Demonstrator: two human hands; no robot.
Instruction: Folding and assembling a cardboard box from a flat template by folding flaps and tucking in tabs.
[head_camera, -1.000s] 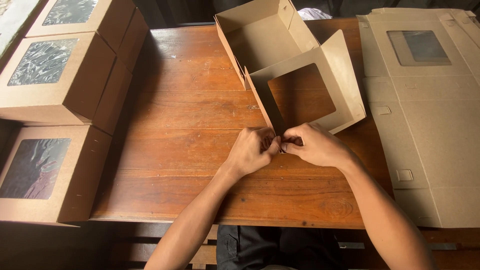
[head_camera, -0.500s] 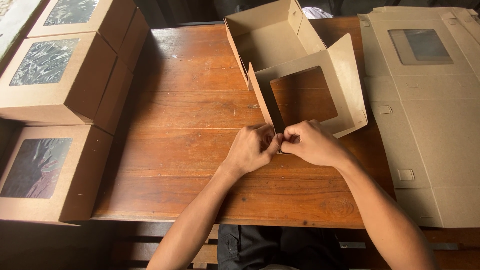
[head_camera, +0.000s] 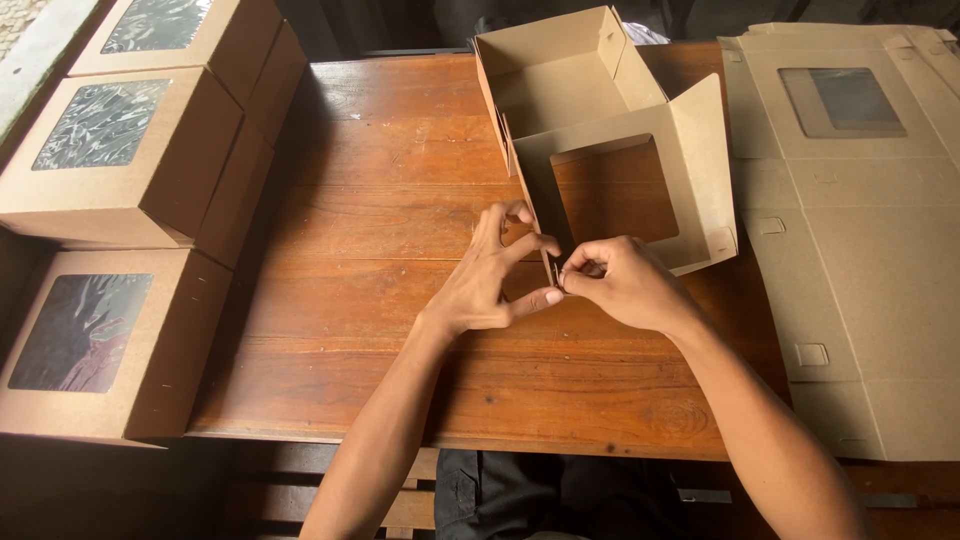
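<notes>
- Left hand (head_camera: 490, 285) has fingers spread, thumb and forefinger tips pressing the near corner flap of the half-folded brown box (head_camera: 610, 150), steadying it.
- Right hand (head_camera: 615, 280) pinches the same flap narrowly from the other side.
- Box stands mid-table (head_camera: 400, 130), window lid (head_camera: 625, 190) hinged open, tray empty.
- Finished windowed boxes (head_camera: 110, 160) stacked left; flat blanks (head_camera: 860, 230) right.

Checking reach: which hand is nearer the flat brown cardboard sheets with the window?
Right. The right hand lies nearer the flat cardboard sheets; the left hand sits farther away.
</notes>
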